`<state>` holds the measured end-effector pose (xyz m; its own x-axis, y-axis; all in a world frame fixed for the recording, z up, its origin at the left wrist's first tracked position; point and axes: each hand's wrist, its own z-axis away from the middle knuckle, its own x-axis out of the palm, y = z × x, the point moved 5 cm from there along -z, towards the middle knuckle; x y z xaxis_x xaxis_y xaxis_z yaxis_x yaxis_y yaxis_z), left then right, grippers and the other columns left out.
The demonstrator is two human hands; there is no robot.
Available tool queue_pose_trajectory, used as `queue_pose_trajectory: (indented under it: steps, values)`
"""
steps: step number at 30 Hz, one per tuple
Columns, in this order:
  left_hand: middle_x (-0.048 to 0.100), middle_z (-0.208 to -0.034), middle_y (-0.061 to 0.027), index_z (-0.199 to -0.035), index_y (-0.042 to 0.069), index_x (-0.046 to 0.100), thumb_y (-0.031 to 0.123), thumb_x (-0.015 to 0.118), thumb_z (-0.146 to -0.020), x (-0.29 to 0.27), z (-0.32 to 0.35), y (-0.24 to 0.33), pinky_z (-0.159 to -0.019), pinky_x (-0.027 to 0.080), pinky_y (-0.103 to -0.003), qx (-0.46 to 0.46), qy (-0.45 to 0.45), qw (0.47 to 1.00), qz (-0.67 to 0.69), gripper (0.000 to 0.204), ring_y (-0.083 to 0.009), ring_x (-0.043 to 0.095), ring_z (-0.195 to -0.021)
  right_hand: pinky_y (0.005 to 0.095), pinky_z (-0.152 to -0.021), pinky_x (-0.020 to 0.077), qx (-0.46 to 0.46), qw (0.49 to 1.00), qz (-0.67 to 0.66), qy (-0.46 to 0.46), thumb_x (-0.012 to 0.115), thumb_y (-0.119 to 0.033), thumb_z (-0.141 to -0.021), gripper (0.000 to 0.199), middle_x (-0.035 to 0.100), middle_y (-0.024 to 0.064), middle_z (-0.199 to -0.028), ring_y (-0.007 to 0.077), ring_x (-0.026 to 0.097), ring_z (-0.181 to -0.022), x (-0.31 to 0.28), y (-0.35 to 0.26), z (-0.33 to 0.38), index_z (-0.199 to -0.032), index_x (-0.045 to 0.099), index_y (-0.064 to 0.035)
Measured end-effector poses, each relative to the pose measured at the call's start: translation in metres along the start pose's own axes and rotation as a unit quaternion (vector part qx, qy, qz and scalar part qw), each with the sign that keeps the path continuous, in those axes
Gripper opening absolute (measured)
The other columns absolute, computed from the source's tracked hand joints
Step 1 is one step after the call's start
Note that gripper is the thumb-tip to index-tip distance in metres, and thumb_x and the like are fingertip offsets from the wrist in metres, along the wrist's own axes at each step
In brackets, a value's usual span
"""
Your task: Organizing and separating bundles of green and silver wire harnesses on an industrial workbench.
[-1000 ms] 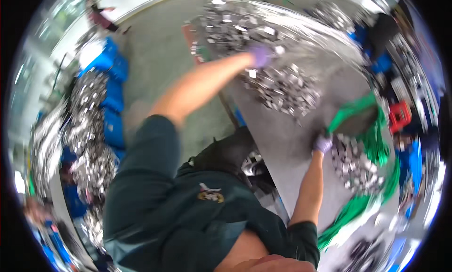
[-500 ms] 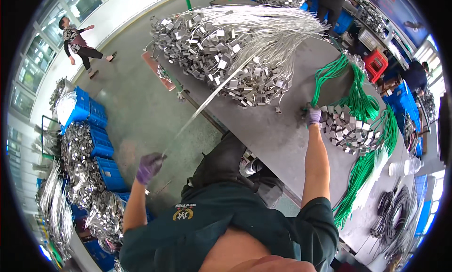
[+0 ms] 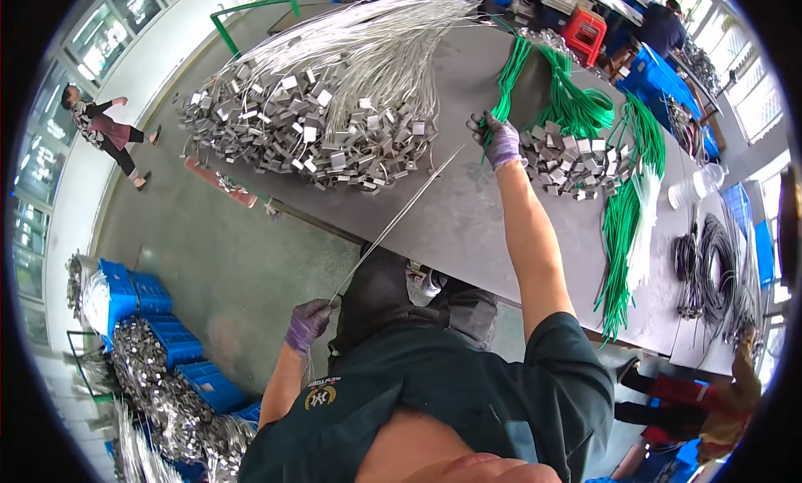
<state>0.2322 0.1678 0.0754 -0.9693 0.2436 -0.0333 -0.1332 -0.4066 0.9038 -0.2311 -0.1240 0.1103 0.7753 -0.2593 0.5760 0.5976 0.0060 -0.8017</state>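
Note:
My left hand (image 3: 309,324), in a purple glove, is closed around a few thin silver wires (image 3: 401,216). They stretch up and right, and their far end hangs over the grey table. My right hand (image 3: 501,142), gloved in purple with dark fingertips, is closed on a bundle of green wires (image 3: 507,86) near the table's middle. Beside it lies a heap of small grey metal blocks (image 3: 572,161) with more green wires (image 3: 576,99) attached. Left of that is a big pile of similar metal blocks (image 3: 309,132) with long silver wires (image 3: 376,32) fanning away behind.
A clear plastic bottle (image 3: 697,185) and coiled black cables (image 3: 714,257) lie at the table's right. Blue crates (image 3: 175,341) heaped with metal parts line the floor at left. A person (image 3: 109,136) walks there; others are at the right. A red stool (image 3: 583,33) is at the back.
The view has shifted. My left hand has come in toward my body, drawing the silver wires clear of the big pile. My right hand stays at the green wires.

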Motion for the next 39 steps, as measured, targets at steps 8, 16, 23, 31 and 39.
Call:
queue_pose_trajectory:
  steps: [8, 16, 23, 31, 39]
  values:
    - [0.043, -0.056, 0.0049, -0.096, 0.002, 0.064, 0.021, 0.060, -0.085, -0.006, -0.004, -0.002, -0.043, 0.029, -0.021, 0.027, -0.010, 0.997, -0.072, 0.023, -0.0036, 0.037, -0.046, 0.0253, -0.047, 0.0462, -0.091, 0.963, 0.146, 0.209, 0.057, -0.017, -0.085, 0.010, 0.066, 0.0084, -0.084, 0.0197, 0.065, -0.067, -0.035, -0.011, -0.009, -0.092, 0.056, -0.0103]
    - [0.046, -0.059, 0.0053, -0.100, 0.004, 0.065, 0.016, 0.057, -0.085, -0.017, -0.008, -0.009, -0.048, 0.032, -0.022, 0.007, -0.004, 0.994, -0.105, 0.020, -0.0046, 0.039, -0.053, 0.0281, -0.043, 0.0472, -0.112, 0.982, 0.088, 0.125, 0.051, -0.019, -0.088, 0.015, 0.065, 0.0144, -0.081, 0.0260, 0.066, -0.063, 0.001, -0.023, 0.002, -0.091, 0.051, -0.0040]
    - [0.044, -0.058, 0.0062, -0.100, 0.003, 0.065, 0.016, 0.057, -0.085, -0.018, -0.005, -0.002, -0.047, 0.031, -0.021, 0.000, 0.005, 0.993, -0.115, 0.021, -0.0039, 0.038, -0.052, 0.0301, -0.040, 0.0480, -0.131, 0.981, 0.088, 0.114, 0.048, -0.018, -0.090, 0.016, 0.064, 0.0177, -0.079, 0.0277, 0.065, -0.059, -0.007, -0.034, -0.006, -0.095, 0.044, -0.0035]
    - [0.044, -0.057, 0.0070, -0.099, 0.004, 0.065, 0.016, 0.058, -0.085, -0.034, -0.011, -0.020, -0.044, 0.029, -0.020, -0.017, 0.020, 0.998, -0.058, 0.019, -0.0027, 0.037, -0.048, 0.0331, -0.040, 0.0495, -0.117, 0.982, 0.087, 0.119, 0.047, -0.019, -0.090, 0.016, 0.064, 0.0187, -0.075, 0.0302, 0.065, -0.057, -0.007, -0.031, -0.010, -0.095, 0.042, -0.0047]
    - [0.044, -0.059, 0.0076, -0.099, 0.005, 0.064, 0.017, 0.058, -0.086, -0.036, -0.014, -0.021, -0.045, 0.030, -0.019, -0.002, 0.013, 0.999, -0.053, 0.019, -0.0028, 0.038, -0.049, 0.0347, -0.041, 0.0510, -0.106, 0.983, 0.072, 0.127, 0.050, -0.021, -0.089, 0.016, 0.064, 0.0180, -0.080, 0.0315, 0.065, -0.061, -0.014, -0.021, -0.012, -0.095, 0.043, -0.0071]
